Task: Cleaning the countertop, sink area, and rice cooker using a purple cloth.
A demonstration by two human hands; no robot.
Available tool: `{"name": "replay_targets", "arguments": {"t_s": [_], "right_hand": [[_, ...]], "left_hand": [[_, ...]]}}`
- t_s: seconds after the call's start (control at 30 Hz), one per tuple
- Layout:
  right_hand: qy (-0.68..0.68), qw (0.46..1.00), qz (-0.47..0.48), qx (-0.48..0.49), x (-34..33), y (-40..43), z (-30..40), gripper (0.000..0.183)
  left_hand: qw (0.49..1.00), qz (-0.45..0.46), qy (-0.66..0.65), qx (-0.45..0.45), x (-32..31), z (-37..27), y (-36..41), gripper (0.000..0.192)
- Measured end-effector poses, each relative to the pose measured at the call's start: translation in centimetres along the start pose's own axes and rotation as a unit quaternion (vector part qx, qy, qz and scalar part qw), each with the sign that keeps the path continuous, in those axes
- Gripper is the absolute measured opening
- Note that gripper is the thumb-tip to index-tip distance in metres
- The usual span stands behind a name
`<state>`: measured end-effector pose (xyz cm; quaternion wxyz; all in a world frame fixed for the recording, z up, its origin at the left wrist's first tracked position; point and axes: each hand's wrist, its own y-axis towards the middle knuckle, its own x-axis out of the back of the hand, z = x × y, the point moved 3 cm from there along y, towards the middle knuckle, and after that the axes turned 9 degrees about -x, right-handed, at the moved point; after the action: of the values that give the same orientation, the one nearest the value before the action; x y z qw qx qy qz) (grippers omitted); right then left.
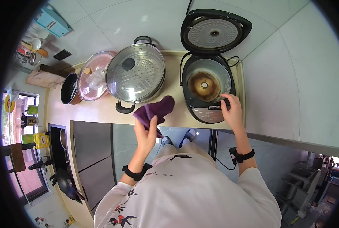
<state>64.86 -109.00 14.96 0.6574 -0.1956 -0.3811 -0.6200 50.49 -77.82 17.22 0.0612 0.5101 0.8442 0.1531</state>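
A purple cloth (pixel 158 109) is gripped in my left hand (pixel 146 134), above the counter's front edge beside the steamer pot. My right hand (pixel 232 109) is at the front right rim of the rice cooker (pixel 199 114), thumb and fingers apart; whether the fingertips touch the rim I cannot tell. The cooker's lid (pixel 215 31) stands raised at the back. No inner pot sits in it, so the browned heating plate (pixel 197 88) with its round central sensor (pixel 204 85) shows inside the metal wall.
A steamer pot with a glass lid (pixel 141 74) stands left of the cooker. Farther left are a pink basin under a clear lid (pixel 94 82) and a small dark pot (pixel 69 88). A wok (pixel 65 182) lies by the sink at far left. The tiled wall (pixel 272 85) bounds the right.
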Motion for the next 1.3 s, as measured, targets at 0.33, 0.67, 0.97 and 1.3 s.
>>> {"name": "replay_targets", "arguments": {"t_s": [0.33, 0.67, 0.97, 1.3], "right_hand": [[0.224, 0.943, -0.143, -0.199, -5.5, -0.7, -10.7, 0.038], [0.308, 0.904, -0.193, -0.224, -6.0, -1.1, -10.2, 0.043], [0.258, 0.896, -0.210, -0.294, -5.4, -1.1, -9.7, 0.039], [0.235, 0.914, -0.209, -0.257, -6.2, -1.3, -10.5, 0.036]], "left_hand": [[0.884, 0.304, 0.174, -0.310, -19.3, -1.7, 5.1, 0.046], [0.847, 0.364, 0.257, -0.290, -26.0, 4.5, 1.3, 0.047], [0.838, 0.301, 0.348, -0.294, -17.6, 6.7, 2.1, 0.043], [0.868, 0.310, 0.259, -0.289, -20.7, 5.6, 1.2, 0.056]]}}
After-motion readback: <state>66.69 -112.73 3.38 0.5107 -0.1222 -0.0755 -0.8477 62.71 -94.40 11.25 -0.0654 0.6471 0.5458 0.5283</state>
